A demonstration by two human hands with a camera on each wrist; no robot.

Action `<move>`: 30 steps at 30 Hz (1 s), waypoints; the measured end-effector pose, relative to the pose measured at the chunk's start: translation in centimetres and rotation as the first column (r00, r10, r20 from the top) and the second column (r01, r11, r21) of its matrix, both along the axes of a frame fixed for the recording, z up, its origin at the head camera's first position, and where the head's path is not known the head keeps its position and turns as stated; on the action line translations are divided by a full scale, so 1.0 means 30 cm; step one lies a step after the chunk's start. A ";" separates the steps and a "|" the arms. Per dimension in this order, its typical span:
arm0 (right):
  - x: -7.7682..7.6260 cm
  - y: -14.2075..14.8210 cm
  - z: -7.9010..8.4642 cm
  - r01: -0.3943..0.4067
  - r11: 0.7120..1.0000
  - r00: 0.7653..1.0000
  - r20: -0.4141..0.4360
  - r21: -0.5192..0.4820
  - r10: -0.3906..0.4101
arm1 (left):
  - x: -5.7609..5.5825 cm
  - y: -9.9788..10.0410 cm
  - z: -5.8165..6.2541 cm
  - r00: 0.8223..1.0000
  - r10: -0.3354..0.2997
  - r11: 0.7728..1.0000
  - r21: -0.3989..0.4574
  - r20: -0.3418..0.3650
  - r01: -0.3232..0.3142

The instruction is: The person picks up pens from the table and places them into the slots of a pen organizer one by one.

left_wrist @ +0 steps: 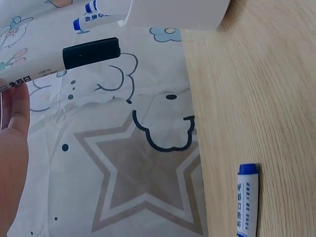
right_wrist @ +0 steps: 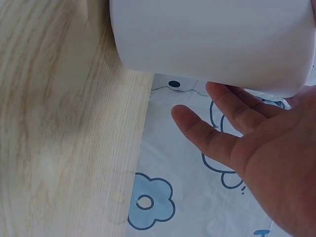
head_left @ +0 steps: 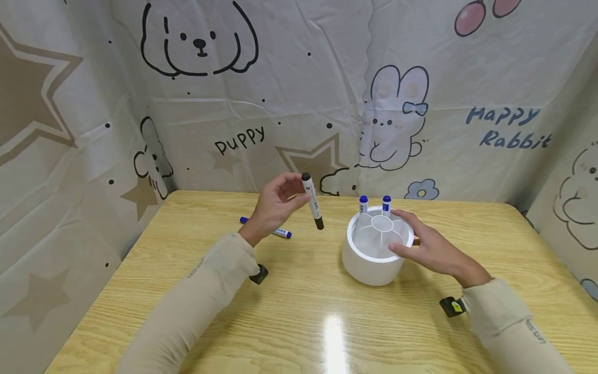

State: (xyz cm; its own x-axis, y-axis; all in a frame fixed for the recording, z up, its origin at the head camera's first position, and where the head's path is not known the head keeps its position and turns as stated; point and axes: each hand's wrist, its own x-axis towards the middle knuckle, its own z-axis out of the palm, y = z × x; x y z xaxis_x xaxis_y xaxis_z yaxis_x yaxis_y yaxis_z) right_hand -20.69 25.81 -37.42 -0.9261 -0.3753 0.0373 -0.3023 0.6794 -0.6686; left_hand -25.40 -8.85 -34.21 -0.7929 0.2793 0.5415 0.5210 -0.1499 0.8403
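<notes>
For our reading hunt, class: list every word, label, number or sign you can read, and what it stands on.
"PUPPY": on the backdrop.
"Happy Rabbit": right, on the backdrop.
Black-capped marker, in hand: Chinese-looking characters, too blurred to quote surely.
Lying blue-capped marker: likewise too blurred.
Standing blue-capped markers in the white holder: print too small.
Left sleeve and right sleeve: print too faint.
Yellow sticker, right wrist: any sign too small.

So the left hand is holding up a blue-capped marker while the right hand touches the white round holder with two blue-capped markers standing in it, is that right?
Not quite: the marker in the left hand has a black cap, as the left wrist view shows. The right hand does touch the white round holder, with two blue-capped markers standing in it.
</notes>
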 end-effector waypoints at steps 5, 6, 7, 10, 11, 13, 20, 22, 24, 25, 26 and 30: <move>-0.001 -0.001 -0.001 -0.001 1.000 1.000 -0.003 0.002 0.001 | 0.001 0.018 0.000 1.000 -0.005 1.000 0.004 0.005 0.005; -0.002 -0.001 -0.002 -0.002 1.000 1.000 -0.004 0.001 0.002 | 0.002 0.022 0.000 1.000 -0.008 1.000 0.003 0.005 0.008; -0.002 0.000 -0.002 -0.003 1.000 1.000 -0.005 0.001 0.003 | 0.002 0.026 0.000 1.000 -0.011 1.000 0.001 0.003 0.011; -0.002 0.000 -0.004 -0.004 1.000 1.000 -0.007 -0.002 0.004 | 0.002 0.040 0.002 1.000 -0.014 1.000 -0.004 -0.009 0.013; -0.002 0.000 -0.004 -0.004 1.000 1.000 -0.007 -0.002 0.004 | 0.003 0.045 0.003 1.000 -0.014 1.000 -0.005 -0.014 0.014; -0.001 0.000 -0.004 -0.004 1.000 1.000 -0.008 -0.002 0.004 | 0.002 0.054 0.005 1.000 -0.012 1.000 -0.004 -0.025 0.012; -0.003 0.001 -0.005 0.000 1.000 1.000 -0.008 0.006 0.000 | 0.003 0.081 0.010 0.999 -0.010 1.000 0.002 -0.040 0.010; -0.004 0.002 -0.005 -0.001 1.000 1.000 -0.009 0.006 0.001 | 0.003 0.086 0.009 0.999 -0.009 1.000 0.003 -0.039 0.009; -0.005 0.002 -0.005 -0.002 1.000 1.000 -0.010 0.005 0.002 | 0.003 0.091 0.008 0.999 -0.009 1.000 0.004 -0.039 0.009; -0.005 0.002 -0.005 -0.002 1.000 1.000 -0.010 0.004 0.002 | 0.003 0.094 0.008 0.999 -0.008 1.000 0.004 -0.040 0.008; -0.005 0.002 -0.005 -0.001 1.000 1.000 -0.011 0.006 0.002 | 0.004 0.096 0.008 0.999 -0.009 1.000 0.006 -0.040 0.009; -0.004 0.002 -0.005 0.003 1.000 1.000 -0.015 0.013 -0.003 | 0.003 0.103 0.005 0.999 -0.009 1.000 0.005 -0.049 0.009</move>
State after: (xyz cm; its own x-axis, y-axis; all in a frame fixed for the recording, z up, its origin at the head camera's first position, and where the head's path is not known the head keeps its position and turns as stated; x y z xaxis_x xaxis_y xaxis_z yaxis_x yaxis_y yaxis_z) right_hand -20.81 25.88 -37.56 -0.9265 -0.3734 0.0464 -0.3104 0.6886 -0.6554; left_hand -25.33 -5.76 -34.07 -0.7628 0.2833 0.5813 0.5605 -0.1587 0.8128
